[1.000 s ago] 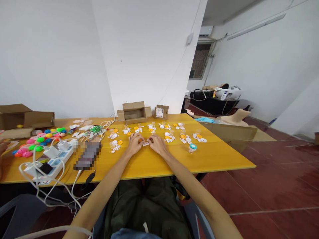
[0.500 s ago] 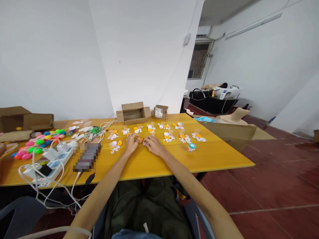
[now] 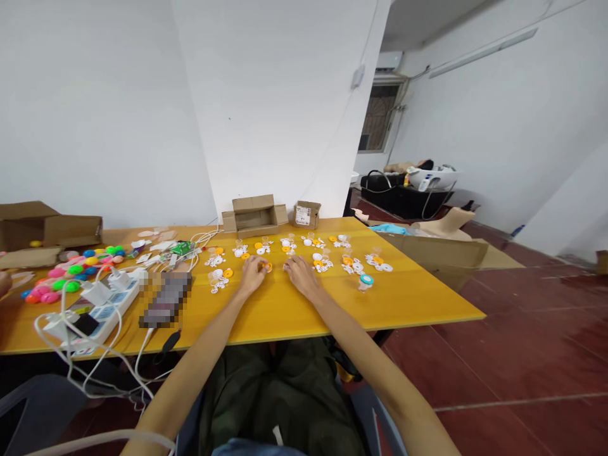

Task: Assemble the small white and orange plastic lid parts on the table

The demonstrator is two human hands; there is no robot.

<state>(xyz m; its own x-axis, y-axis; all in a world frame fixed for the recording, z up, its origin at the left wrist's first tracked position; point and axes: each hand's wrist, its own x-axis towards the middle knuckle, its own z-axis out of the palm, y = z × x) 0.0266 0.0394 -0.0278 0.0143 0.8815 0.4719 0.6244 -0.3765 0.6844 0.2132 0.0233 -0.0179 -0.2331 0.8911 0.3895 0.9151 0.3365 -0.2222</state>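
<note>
My left hand (image 3: pixel 253 276) rests low over the table, its fingers closed at the edge of a small round orange piece (image 3: pixel 268 267). To the right, my right hand (image 3: pixel 300 277) is bent downward with fingers together; a bit of something whitish shows at its fingertips, too small to name. Around both hands lie groups of small parts: white perforated discs (image 3: pixel 215 291), orange rings (image 3: pixel 228 273) and clear cups (image 3: pixel 326 252). Right of my right hand stands a small clear container with a teal lid (image 3: pixel 365 278).
On the left are a power strip (image 3: pixel 118 304) with white cables, a blurred dark device (image 3: pixel 167 301) and colourful balls (image 3: pixel 76 270). An open cardboard box (image 3: pixel 254 218) and a smaller box (image 3: pixel 306 215) stand by the wall. Another person's hand (image 3: pixel 4 283) shows at the left edge.
My right hand has moved right, away from the orange piece and my left hand. The left hand stays almost in place beside that piece.
</note>
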